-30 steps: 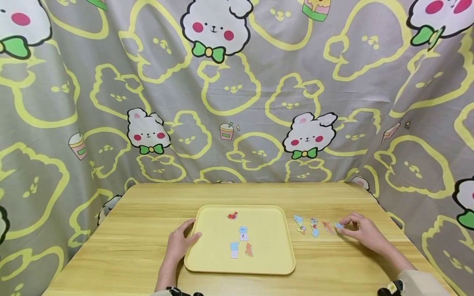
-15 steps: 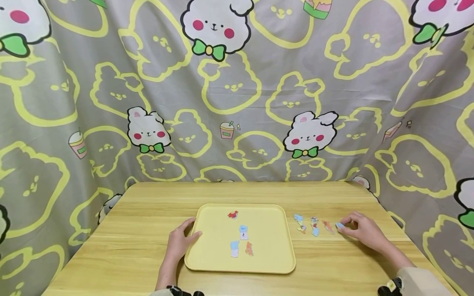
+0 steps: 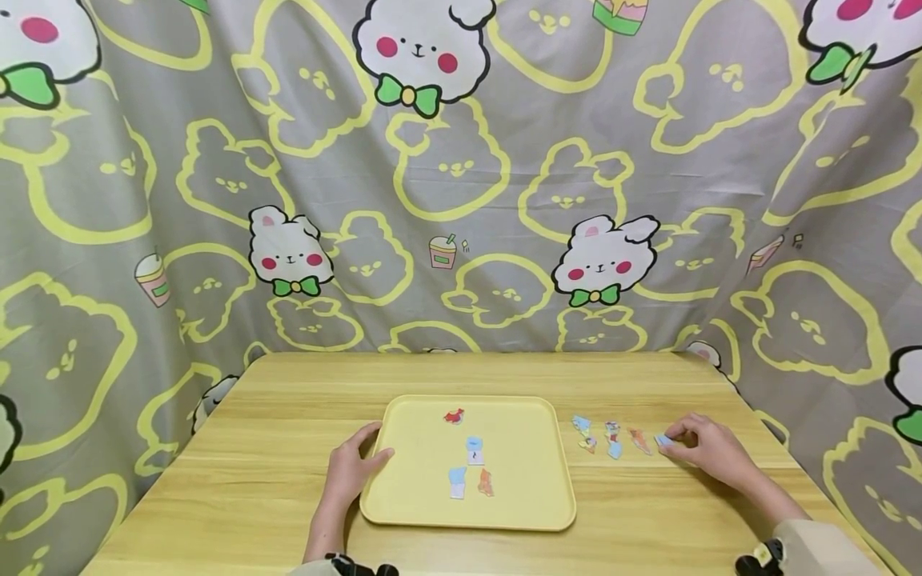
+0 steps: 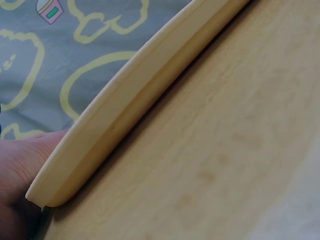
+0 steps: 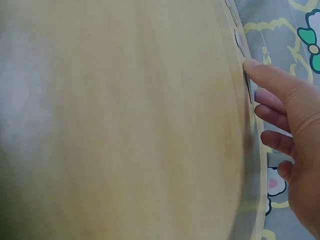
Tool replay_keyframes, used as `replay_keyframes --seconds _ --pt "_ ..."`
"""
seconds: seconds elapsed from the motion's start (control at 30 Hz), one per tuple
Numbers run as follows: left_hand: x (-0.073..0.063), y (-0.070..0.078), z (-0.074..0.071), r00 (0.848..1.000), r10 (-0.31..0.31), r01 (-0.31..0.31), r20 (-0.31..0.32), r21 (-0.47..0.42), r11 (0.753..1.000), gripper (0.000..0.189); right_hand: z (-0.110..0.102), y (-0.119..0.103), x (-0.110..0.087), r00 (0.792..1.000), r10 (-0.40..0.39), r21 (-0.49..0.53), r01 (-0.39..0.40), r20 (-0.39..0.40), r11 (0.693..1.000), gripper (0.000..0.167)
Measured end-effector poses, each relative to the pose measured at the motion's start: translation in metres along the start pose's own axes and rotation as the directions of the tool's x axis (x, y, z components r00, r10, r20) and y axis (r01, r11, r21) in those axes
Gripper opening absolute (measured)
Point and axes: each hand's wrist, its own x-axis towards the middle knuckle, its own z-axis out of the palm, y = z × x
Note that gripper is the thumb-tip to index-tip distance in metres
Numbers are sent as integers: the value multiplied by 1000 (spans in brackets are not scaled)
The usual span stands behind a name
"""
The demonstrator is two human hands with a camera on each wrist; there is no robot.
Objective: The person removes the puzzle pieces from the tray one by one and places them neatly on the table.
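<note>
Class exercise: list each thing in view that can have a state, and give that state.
Tray: resting on the table, bearing cutouts.
Left hand: holding the tray's left edge.
Right hand: pinching the blue cutout.
Blue cutout: held; lifted or not, unclear.
Red cutout: lying on the tray.
Tray's orange cutout: lying untouched.
Table's orange cutout: lying untouched.
Curtain: hanging, creased.

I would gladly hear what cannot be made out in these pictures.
Head view: the right hand hides part of one light-blue flat piece.
Head view: prints on the multicoloured flat pieces are too small to identify.
Left wrist view: the left edge cuts off the left hand, partly behind the rectangular yellow tray.
Right wrist view: low angle hides whether the right hand pinches the light-blue piece.
</note>
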Motion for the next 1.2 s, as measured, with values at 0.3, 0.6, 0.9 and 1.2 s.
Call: replay_keyframes --seconds 0.3,0.6,0.9,1.2 --pt "1 0 0 1000 -4 4 1 3 1000 53 -1 -1 1 1000 14 -24 -13 22 1000 27" --pt "1 -1 1 1000 -3 3 -2 6 1000 53 -2 -2 1 1000 -3 -45 4 25 999 33" --pt "1 -2 0 1000 -4 4 3 -3 1000 52 1 -3 1 1000 -19 -3 19 -7 1000 34" --pt "1 -3 1 1000 -6 6 3 -11 1000 53 12 -24 7 998 -55 172 60 -35 983 31"
